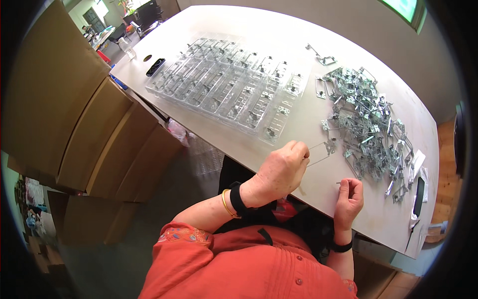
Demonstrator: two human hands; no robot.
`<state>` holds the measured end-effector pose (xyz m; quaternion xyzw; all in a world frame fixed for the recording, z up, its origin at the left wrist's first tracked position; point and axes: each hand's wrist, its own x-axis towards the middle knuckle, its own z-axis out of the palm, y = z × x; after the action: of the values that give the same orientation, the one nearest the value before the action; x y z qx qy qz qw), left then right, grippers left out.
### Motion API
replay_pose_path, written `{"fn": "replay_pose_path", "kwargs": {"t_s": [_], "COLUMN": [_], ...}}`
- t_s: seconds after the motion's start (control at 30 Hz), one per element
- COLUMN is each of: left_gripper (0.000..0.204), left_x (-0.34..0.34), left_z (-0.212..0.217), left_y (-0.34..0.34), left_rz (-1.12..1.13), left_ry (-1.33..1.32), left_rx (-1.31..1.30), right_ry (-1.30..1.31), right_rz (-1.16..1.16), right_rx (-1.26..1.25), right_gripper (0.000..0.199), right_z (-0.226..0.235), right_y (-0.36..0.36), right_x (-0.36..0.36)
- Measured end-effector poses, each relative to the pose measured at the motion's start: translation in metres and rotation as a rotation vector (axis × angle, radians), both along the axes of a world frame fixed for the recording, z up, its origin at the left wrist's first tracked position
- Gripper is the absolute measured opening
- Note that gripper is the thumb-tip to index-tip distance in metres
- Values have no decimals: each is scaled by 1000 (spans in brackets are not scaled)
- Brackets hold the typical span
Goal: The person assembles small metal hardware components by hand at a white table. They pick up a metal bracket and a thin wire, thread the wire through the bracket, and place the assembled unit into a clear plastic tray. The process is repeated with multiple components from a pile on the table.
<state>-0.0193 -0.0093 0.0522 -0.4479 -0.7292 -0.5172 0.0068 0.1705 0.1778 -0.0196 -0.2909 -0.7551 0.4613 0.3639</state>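
Note:
My left hand (281,172) is closed near the table's front edge, its fingertips pinching a metal bracket (328,148). Two thin wire-like arms run from my fingers to the bracket's flat hinged end, which points toward the pile. To the right, my right hand (348,202) is closed in a pinch. A tiny grey stub shows at its fingertips; I cannot make out what it is. Beyond both hands spreads a tangled pile of metal brackets (371,124). On the left, clear plastic trays (199,107) hold similar brackets in long compartments.
One loose bracket (326,61) lies behind the pile. A dark oblong object (155,67) and a clear jar (128,50) stand at the table's far left. White strips (417,164) and a black item (420,193) lie far right. Large cardboard boxes (94,134) crowd the left side.

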Motion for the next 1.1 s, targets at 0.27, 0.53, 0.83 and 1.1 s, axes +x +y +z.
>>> {"fn": "replay_pose_path", "kwargs": {"t_s": [0.27, 0.53, 0.83, 1.1], "left_gripper": [8, 6, 9, 6], "left_x": [-47, -111, -138, -155], "left_z": [53, 92, 74, 49], "left_y": [-30, -96, -133, -95], "left_rz": [184, 624, 838, 765], "left_ry": [46, -72, 14, -21], "left_rx": [83, 163, 237, 58], "right_ry": [-23, -35, -85, -119], "right_rz": [7, -5, -16, -31], "right_rx": [-3, -6, 25, 51], "right_gripper": [8, 7, 7, 11], "right_z": [-5, -4, 0, 2], "right_y": [4, 1, 0, 0], "right_x": [2, 1, 1, 0]}}
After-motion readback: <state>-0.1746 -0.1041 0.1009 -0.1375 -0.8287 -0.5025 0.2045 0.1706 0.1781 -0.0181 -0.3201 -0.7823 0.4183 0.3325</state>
